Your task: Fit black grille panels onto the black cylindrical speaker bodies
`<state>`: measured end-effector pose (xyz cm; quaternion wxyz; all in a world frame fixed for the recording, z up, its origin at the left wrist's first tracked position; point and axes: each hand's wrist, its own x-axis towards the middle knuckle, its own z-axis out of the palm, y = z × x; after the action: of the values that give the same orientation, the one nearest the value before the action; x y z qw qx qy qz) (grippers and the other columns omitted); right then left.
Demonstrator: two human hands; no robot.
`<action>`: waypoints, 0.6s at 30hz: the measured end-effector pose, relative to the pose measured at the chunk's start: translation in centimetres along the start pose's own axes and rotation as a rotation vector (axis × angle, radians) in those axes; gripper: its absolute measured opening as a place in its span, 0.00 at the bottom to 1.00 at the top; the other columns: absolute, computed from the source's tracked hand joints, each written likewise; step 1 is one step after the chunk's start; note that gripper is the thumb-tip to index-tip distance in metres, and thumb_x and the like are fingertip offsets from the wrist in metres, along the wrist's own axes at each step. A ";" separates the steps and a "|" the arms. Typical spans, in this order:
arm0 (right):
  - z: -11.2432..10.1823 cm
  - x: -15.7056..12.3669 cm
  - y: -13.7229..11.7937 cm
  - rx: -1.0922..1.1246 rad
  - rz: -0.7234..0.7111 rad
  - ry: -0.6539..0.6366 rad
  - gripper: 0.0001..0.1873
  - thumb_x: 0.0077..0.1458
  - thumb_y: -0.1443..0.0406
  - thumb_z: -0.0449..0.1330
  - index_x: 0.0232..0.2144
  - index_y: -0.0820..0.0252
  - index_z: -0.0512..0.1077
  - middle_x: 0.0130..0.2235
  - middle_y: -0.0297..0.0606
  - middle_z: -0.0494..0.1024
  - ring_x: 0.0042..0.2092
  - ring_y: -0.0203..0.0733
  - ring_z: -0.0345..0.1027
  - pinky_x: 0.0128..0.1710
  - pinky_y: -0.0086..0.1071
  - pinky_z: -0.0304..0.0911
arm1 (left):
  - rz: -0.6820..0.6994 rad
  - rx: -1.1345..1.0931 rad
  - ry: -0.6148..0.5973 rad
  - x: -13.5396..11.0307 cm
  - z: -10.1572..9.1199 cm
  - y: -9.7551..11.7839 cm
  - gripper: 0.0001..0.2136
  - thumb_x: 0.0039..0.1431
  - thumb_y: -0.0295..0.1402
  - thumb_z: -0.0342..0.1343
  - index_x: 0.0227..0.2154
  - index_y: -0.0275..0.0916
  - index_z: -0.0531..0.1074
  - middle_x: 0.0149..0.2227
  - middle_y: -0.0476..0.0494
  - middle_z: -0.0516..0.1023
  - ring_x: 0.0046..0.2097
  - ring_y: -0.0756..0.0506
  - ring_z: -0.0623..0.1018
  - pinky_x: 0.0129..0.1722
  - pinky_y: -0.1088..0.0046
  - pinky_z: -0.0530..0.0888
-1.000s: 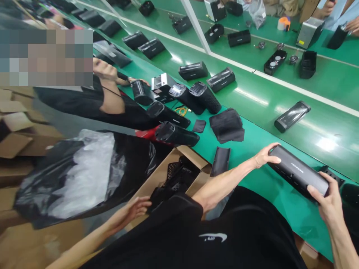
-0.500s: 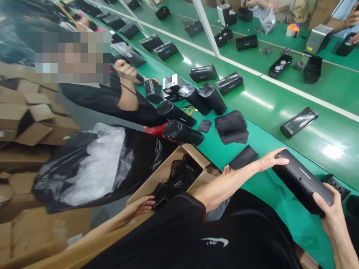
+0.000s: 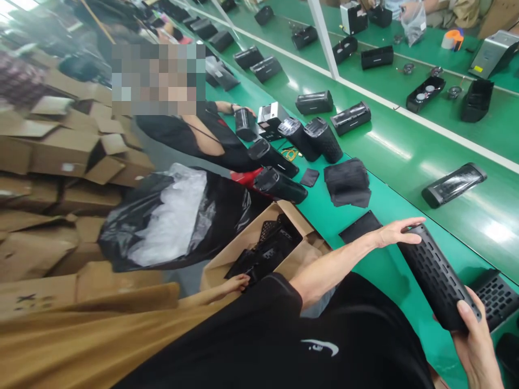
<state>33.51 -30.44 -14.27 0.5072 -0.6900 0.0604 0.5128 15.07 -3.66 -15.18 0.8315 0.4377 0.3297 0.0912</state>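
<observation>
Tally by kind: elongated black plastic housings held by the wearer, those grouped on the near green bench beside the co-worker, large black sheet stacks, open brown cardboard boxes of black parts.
Elongated black plastic housing, held: 1
Grouped black plastic housings: 5
Large black sheet stack: 1
Open brown cardboard box of black parts: 1
Total: 8

Wears a loose black T-shirt [image 3: 365, 324], softly creased. Bears on the front a white curved logo [image 3: 334, 349], with small white marks [image 3: 317, 348] inside the curve, too small to read. Has a short, wide left sleeve [image 3: 279, 286], black throughout. Shows a bare left hand [image 3: 397, 233] and a bare right hand [image 3: 472, 327], slim-fingered.
</observation>
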 end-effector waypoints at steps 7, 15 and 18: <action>1.2 -1.8 -0.2 0.038 0.031 0.030 0.44 0.40 0.49 0.79 0.58 0.50 0.71 0.50 0.41 0.76 0.42 0.53 0.75 0.44 0.60 0.78 | 0.000 -0.112 0.009 -0.6 0.1 -0.7 0.44 0.41 0.44 0.80 0.65 0.44 0.75 0.61 0.38 0.80 0.65 0.31 0.77 0.69 0.47 0.70; -1.5 -0.5 1.2 0.027 0.165 -0.088 0.42 0.49 0.42 0.71 0.62 0.51 0.72 0.55 0.49 0.78 0.51 0.68 0.76 0.45 0.69 0.76 | 0.087 -0.089 0.080 0.2 0.7 -1.5 0.41 0.47 0.50 0.77 0.64 0.43 0.75 0.68 0.36 0.75 0.70 0.30 0.72 0.72 0.48 0.68; -2.3 -0.3 1.3 -0.004 0.138 -0.045 0.45 0.49 0.42 0.70 0.64 0.54 0.72 0.58 0.51 0.78 0.56 0.73 0.73 0.47 0.71 0.75 | 0.120 0.026 0.134 0.8 1.8 -1.2 0.33 0.56 0.49 0.72 0.62 0.42 0.77 0.64 0.38 0.79 0.68 0.33 0.75 0.71 0.52 0.70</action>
<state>34.08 -32.91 -14.99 0.4706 -0.6733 0.0954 0.5623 16.71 -5.23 -15.75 0.7949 0.4604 0.3589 0.1655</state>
